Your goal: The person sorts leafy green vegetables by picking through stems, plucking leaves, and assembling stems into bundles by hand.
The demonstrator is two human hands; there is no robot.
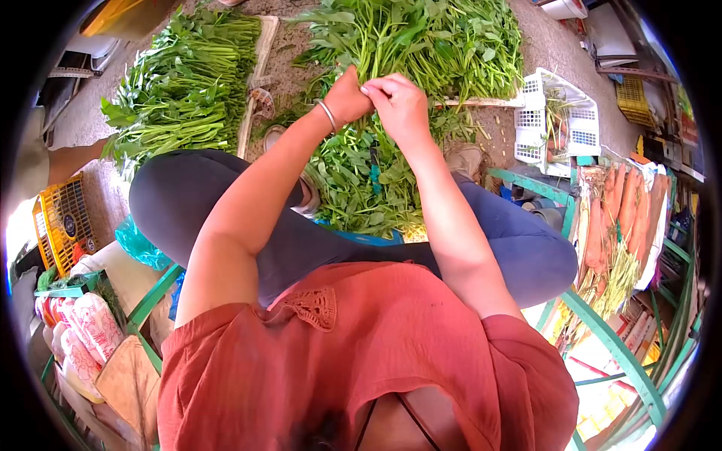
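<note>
A bunch of long-stemmed leafy greens (368,56) points away from me, its stems running down to my hands. My left hand (350,98), with a bracelet at the wrist, is closed around the lower stems. Close beside it, my right hand (400,109) is pinched at the stems, thumb against fingers; what lies between them is hidden. Under both hands, between my knees, a heap of loose leafy greens (361,184) fills the space.
Stacked greens (188,83) lie at the left, and more greens (481,52) lie ahead to the right. A white plastic crate (530,143) stands at the right, near a bundle of carrots (617,214). A yellow crate (64,222) is at the left. Green metal bars (613,338) flank me.
</note>
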